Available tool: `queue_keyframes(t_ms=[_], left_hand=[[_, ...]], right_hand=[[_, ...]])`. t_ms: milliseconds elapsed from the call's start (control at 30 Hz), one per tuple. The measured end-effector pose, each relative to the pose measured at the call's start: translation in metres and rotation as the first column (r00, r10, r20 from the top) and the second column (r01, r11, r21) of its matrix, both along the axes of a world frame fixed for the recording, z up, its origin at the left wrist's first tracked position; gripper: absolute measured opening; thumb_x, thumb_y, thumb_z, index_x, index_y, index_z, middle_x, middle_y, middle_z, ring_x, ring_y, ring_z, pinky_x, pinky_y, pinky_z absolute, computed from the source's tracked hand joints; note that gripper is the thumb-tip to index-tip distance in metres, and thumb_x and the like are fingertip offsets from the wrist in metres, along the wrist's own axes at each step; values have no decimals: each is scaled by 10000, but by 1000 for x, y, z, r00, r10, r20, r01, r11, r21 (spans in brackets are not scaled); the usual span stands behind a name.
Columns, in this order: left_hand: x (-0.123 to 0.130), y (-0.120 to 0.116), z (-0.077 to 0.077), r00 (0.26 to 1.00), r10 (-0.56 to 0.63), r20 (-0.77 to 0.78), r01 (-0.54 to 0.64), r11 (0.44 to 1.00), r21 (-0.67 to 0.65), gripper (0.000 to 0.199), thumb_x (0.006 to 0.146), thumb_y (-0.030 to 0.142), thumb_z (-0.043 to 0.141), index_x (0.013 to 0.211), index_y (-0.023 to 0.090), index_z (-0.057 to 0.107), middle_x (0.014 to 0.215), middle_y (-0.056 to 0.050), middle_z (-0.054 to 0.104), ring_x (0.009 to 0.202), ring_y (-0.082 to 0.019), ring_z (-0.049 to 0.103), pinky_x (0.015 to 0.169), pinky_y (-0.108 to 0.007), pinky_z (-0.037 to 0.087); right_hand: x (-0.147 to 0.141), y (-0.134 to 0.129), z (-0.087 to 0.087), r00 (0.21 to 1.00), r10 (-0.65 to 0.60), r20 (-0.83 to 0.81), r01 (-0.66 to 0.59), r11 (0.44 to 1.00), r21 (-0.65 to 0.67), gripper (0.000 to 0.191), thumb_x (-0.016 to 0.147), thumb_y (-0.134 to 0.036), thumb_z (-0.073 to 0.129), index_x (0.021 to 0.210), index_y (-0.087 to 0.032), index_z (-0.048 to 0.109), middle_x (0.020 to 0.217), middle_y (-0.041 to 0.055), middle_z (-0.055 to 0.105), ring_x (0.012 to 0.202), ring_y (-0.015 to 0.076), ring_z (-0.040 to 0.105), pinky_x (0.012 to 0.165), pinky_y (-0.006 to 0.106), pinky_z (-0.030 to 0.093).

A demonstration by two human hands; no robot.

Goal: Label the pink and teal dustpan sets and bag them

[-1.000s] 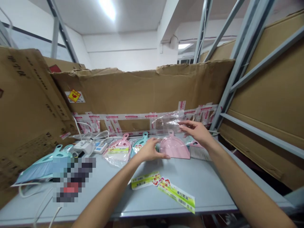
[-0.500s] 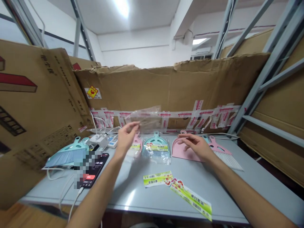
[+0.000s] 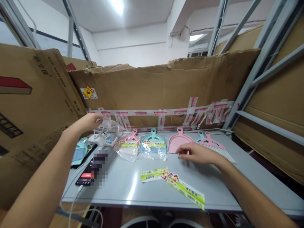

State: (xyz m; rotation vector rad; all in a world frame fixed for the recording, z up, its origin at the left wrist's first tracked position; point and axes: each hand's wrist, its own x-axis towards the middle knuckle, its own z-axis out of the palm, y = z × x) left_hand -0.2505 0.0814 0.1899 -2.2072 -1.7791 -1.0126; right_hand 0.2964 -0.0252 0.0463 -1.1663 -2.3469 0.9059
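At the back left, my left hand (image 3: 91, 122) is raised with its fingers pinched at a crumpled clear plastic bag (image 3: 111, 124), which hangs over the white power adapters. My right hand (image 3: 196, 153) is low over the table, fingers loosely bent and apart, at the front right corner of a pink dustpan (image 3: 180, 142). Whether the fingertips touch the dustpan I cannot tell. To its left lie a bagged teal dustpan set (image 3: 153, 144) and a bagged pink dustpan set (image 3: 129, 144), each with a yellow-green label. A pink brush (image 3: 212, 144) with white bristles lies to the right, partly over a teal piece (image 3: 200, 136).
Two yellow-green printed cards (image 3: 154, 174) lie overlapping near the front. A phone (image 3: 86, 172) with a white cable, power adapters (image 3: 97, 139) and another teal brush set (image 3: 80, 150) are on the left. A tall cardboard wall (image 3: 147, 88) stands behind the table.
My left hand has moved left with the clear bag, away from the bagged sets. My right hand has come down from above the pink dustpan to its front edge.
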Motion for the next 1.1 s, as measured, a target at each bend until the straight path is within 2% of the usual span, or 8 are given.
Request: queue_keyframes(t_ms=[100, 233, 400, 600, 700, 867, 1000, 1100], left_hand=[[-6, -12, -2, 991, -79, -104, 46, 956, -291, 141, 862, 315, 815, 931, 194, 837, 1021, -18, 865, 902, -172, 727, 886, -255, 554], [-18, -25, -4, 972, -136, -192, 75, 952, -295, 506, 811, 403, 831, 1274, 199, 819, 1336, -62, 816, 1167, -228, 734, 1030, -328, 554], [-14, -32, -13, 909, -258, -327, 174, 948, -265, 850, 686, 510, 876, 1464, 203, 724, 1537, -130, 713, 1315, -296, 707, 1090, -388, 550], [20, -34, -35, 862, -335, -381, 227, 926, -300, 449, 738, 481, 825, 1145, 297, 873, 1412, -131, 782, 1265, -352, 733, 1131, -431, 531], [30, -45, -51, 809, -334, -484, 194, 928, -317, 673, 719, 353, 844, 1389, 315, 792, 1603, -134, 659, 1517, -422, 560, 1279, -566, 392], [27, -70, -79, 622, -248, -742, 30, 955, -295, 1118, 725, 95, 788, 1752, 330, 413, 1866, -140, 237, 1727, -472, 135, 1346, -730, 120], [34, -69, -87, 495, -243, -834, 119, 970, -212, 812, 845, -1, 660, 1583, 339, 655, 1815, -83, 396, 1721, -388, 239, 1387, -655, 94], [38, -57, -76, 527, -312, -790, 238, 947, -215, 484, 979, 67, 579, 1341, 284, 817, 1585, -91, 682, 1563, -318, 532, 1359, -544, 284]], right_hand=[[-11, -35, -4, 985, 7, 173, -5, 1000, -13, 417, 885, -520, 847, 1176, -224, 803, 1104, 89, 805, 966, 290, 732, 844, 366, 540], [-29, -71, -26, 973, -71, 219, 70, 997, 13, 649, 785, -515, 939, 1343, -256, 733, 1295, 107, 735, 1148, 345, 703, 954, 379, 525], [-27, -70, -39, 979, -94, 180, 105, 993, -54, 465, 834, -365, 876, 1275, -274, 759, 1169, 65, 730, 1082, 292, 692, 955, 357, 504], [-13, -47, -39, 972, -82, 220, 121, 978, -170, 385, 662, -273, 943, 1007, -226, 777, 1015, 23, 731, 923, 237, 653, 797, 299, 466], [-12, -44, -40, 969, -82, 233, 122, 979, -163, 305, 687, -289, 920, 929, -212, 750, 940, 12, 715, 851, 214, 618, 733, 284, 424], [-10, -44, -41, 980, -120, 162, 156, 960, -231, 160, 769, -257, 814, 887, -195, 725, 787, -18, 657, 739, 168, 558, 647, 262, 356], [-3, -41, -44, 986, -130, 102, 151, 963, -225, 132, 780, -247, 763, 889, -189, 715, 778, -18, 652, 740, 166, 544, 656, 261, 359], [4, -38, -43, 989, -125, 76, 139, 969, -206, 115, 778, -223, 718, 889, -193, 715, 796, -8, 678, 750, 175, 558, 677, 269, 382]])
